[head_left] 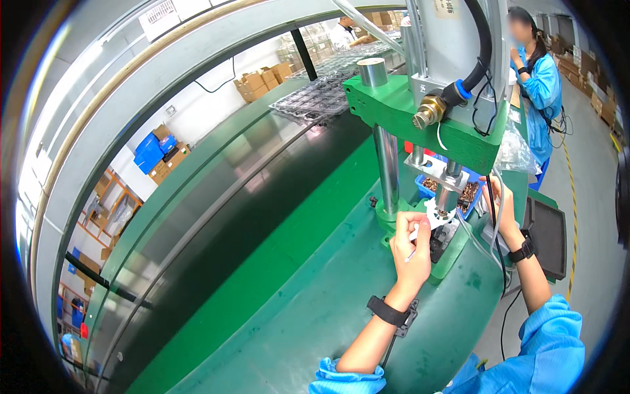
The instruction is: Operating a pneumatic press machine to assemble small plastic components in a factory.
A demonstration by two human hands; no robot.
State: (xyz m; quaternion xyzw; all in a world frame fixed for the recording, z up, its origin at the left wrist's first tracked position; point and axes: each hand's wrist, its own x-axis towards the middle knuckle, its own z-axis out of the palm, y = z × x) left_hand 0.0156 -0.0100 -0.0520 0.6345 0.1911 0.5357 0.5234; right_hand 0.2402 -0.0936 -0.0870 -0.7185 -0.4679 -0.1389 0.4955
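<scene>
A green bench press (420, 118) with a metal ram (449, 194) stands on the green table. My left hand (411, 253) is at the front of the press, its fingers closed on a white plastic part (438, 214) under the ram. A thin white piece also shows between those fingers. Below the part is a dark fixture (438, 246) on the press base. My right hand (502, 205) is raised at the right side of the press, by a black cable and a pale hose. Its fingers are bent together; what they hold, if anything, is hidden.
A blue bin (467, 209) of small copper-coloured parts sits behind the ram. A conveyor belt (262, 262) runs along the left, with clear trays (308, 98) farther up. A black tray (545, 236) stands at the right. A person in blue (541, 85) is at the back right.
</scene>
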